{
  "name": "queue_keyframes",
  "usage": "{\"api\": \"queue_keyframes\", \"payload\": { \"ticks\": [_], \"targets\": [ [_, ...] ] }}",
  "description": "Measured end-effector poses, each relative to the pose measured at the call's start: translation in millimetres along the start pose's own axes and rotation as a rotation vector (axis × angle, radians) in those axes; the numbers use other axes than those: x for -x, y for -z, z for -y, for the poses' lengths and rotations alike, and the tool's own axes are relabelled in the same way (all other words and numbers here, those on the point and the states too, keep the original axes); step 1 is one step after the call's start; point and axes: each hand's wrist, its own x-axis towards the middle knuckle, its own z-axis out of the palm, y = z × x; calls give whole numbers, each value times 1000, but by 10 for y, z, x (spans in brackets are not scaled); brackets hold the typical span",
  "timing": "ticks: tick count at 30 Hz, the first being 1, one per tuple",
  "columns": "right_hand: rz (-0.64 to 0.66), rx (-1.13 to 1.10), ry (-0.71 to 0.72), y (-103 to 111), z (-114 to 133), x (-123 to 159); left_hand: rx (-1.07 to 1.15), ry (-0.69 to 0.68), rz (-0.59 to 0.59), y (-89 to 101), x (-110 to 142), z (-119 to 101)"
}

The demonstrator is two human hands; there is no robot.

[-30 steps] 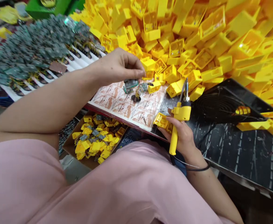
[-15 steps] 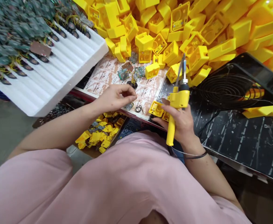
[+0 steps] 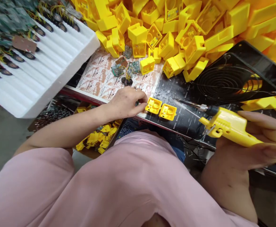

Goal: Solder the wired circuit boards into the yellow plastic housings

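My right hand (image 3: 258, 142) is wrapped around a yellow soldering gun (image 3: 232, 124), its metal tip and thin feed tube pointing left over the bench. Two small yellow plastic housings (image 3: 153, 105) lie side by side, hollow side up, to the left of that tip. Beside the left one is my left hand (image 3: 128, 102), thumb and fingers closed together. A dark green bit that looks like a small circuit board (image 3: 137, 103) shows between them; most of it is hidden. Beyond the left hand lie wired circuit boards (image 3: 129, 67) with small round black speakers (image 3: 126, 81).
A big heap of yellow housings (image 3: 171, 41) covers the back. At the left stands a white foam tray (image 3: 64, 72) with many wired boards. A black fan (image 3: 232, 78) stands at the right. Below the bench edge is a box of yellow parts (image 3: 100, 137).
My right hand has moved away from the housings to the right, swinging the soldering gun from upright to pointing left. My left hand has moved right, over where a board and speaker lay.
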Motion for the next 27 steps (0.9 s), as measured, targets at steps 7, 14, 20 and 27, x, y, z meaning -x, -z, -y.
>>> {"api": "queue_keyframes", "payload": {
  "ticks": [7, 14, 20, 27],
  "targets": [
    [230, 27, -50, -112, 72, 114, -69, 46, 46, -28, 7, -82],
    [500, 24, 164, -78, 112, 47, -134, 32, 78, -25, -2, -92],
    [542, 44, 317, -209, 91, -92, -183, 32, 160, 74, -98, -147],
    [593, 59, 382, -218, 107, -193, -249, 88, 346, 169, -242, -243]
  ]
}}
